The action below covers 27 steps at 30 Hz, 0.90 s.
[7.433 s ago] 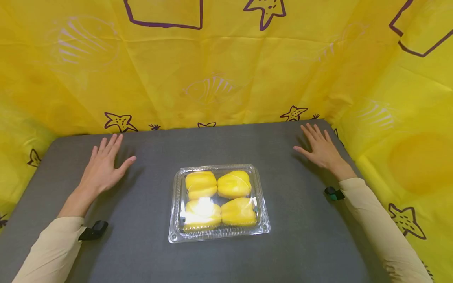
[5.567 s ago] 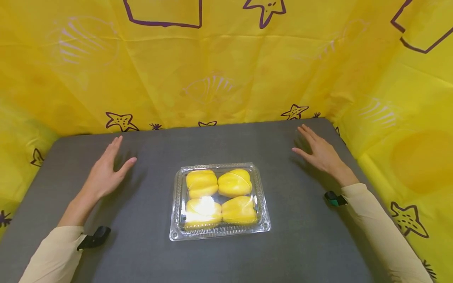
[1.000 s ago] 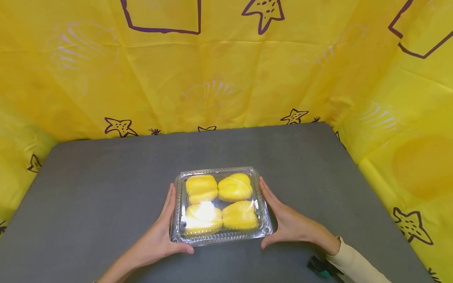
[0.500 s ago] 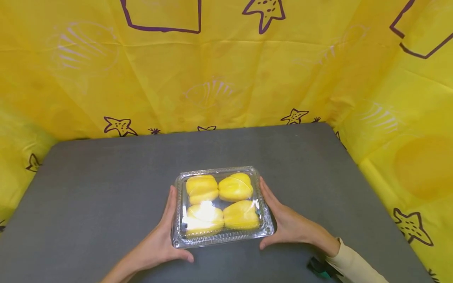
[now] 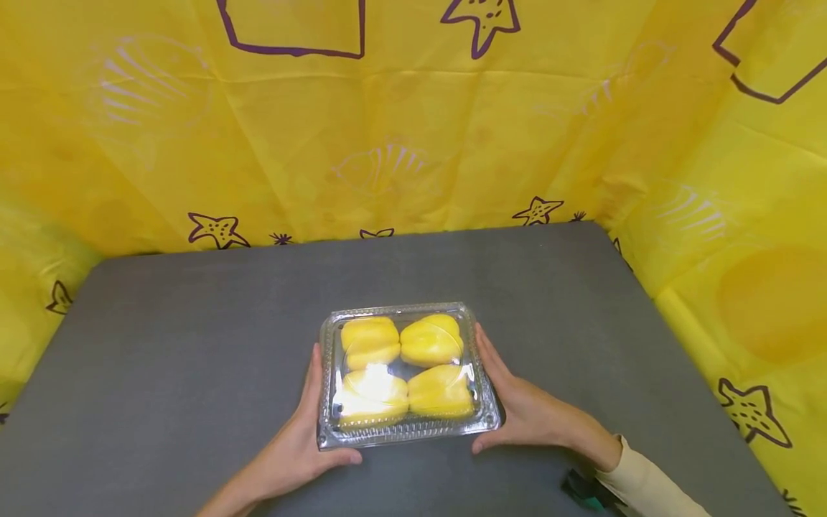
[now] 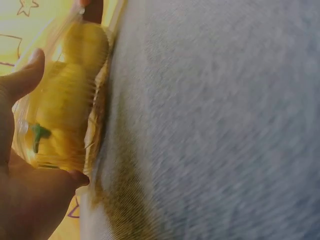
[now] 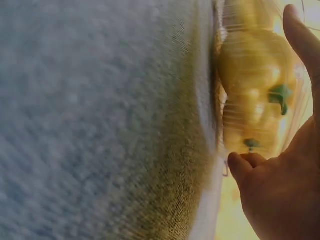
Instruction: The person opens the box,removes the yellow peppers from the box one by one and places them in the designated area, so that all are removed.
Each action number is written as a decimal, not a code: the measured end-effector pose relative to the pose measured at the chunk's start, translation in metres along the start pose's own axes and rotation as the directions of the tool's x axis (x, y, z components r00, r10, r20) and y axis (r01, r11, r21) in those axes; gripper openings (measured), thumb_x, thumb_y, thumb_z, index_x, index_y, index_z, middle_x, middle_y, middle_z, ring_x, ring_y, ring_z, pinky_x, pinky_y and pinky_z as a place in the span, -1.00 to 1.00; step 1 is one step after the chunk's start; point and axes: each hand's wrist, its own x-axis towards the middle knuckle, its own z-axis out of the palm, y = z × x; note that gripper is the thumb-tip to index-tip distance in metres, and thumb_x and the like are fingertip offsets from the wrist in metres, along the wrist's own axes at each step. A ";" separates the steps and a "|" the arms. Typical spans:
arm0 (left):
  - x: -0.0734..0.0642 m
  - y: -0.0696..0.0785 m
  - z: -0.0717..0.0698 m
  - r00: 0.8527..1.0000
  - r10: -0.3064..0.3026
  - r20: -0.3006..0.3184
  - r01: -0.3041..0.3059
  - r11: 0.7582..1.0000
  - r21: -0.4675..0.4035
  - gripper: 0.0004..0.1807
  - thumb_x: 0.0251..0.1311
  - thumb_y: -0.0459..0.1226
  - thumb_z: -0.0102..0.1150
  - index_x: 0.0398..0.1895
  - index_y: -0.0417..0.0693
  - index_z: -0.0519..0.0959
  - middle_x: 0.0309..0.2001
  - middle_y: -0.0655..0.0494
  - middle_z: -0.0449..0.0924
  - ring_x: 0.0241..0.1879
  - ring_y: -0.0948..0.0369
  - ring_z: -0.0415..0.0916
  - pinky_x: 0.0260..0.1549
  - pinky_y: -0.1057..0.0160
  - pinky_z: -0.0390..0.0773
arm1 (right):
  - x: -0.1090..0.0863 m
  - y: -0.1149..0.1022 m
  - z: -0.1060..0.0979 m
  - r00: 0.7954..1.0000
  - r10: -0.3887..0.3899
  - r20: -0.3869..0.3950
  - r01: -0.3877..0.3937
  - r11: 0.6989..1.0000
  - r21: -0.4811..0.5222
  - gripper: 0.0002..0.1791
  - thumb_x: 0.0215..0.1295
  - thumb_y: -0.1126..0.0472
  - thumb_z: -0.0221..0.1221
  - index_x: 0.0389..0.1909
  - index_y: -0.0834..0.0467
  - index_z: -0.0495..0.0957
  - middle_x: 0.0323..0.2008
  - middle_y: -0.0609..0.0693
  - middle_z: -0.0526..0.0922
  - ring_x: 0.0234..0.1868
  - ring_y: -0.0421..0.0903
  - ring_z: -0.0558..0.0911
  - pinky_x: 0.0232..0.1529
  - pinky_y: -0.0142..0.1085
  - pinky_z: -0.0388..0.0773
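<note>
A clear plastic clamshell box point(image 5: 413, 432) with a lid sits centre-front in the head view. Packed inside are several yellow bell peppers point(image 5: 431, 340), one under a bright glare. My left hand point(image 5: 298, 432) grips the box's left side, fingers along the wall and thumb by the front corner. On the opposite side my right hand point(image 5: 525, 411) holds it the same way. Both wrist views show fingertips at the box's lower edge, and green stems point(image 7: 280, 96) through the plastic. Parts of the fingers are hidden by the box.
Dark grey cloth covers the table point(image 5: 194, 345) under the box. A yellow curtain point(image 5: 400, 108) printed with fish and starfish stands along the back and both sides. A black strap with a green patch point(image 5: 584, 492) hangs by the right sleeve point(image 5: 646, 481).
Both hands have come in from the table's sides and taken hold of the box. Over the last second the box has shifted slightly right, both hands still on it.
</note>
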 end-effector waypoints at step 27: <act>-0.003 0.002 0.010 0.995 -0.024 -0.098 0.024 1.000 -0.006 0.47 -0.19 -0.27 0.57 0.56 0.12 -0.44 0.56 0.03 -0.59 0.51 0.14 -0.59 0.26 0.63 -0.34 | 0.000 -0.007 0.009 0.997 0.074 0.007 -0.074 0.997 -0.022 0.46 0.03 -0.23 0.39 0.50 0.04 -0.61 0.52 -0.02 -0.61 0.47 0.15 0.01 0.34 0.09 0.26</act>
